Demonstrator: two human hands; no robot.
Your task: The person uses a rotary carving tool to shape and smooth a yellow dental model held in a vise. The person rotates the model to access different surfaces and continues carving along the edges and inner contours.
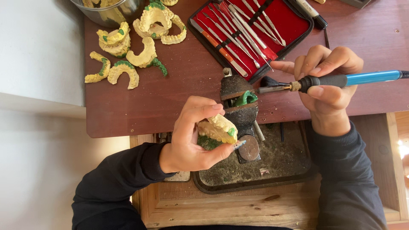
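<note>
The left hand [189, 138] closes around a cast [218, 129], a pale yellow dental model with green wax on it, fingers curled over the top and thumb pressed beneath. Just right of that grip, nearly touching the cast, stands a small dark vise [238, 102] with a green piece [246, 98] caught in its top. Under both lies a dark tray [281, 164] dusted with grit, set in a wooden drawer [221, 211].

The right hand [328, 87] wraps tightly around a heated tool [336, 81] (black grip, blue handle), held level. Its metal tip points left, toward the vise, and stops just short of it.

Beyond that hand, on the brown table [179, 85], an open red case [255, 30] holds a row of steel instruments. Well left of the case, and far above the left hand, more casts [132, 47] lie scattered, yellow with green patches. A metal bowl [110, 10] sits at the table's far edge beside them.
</note>
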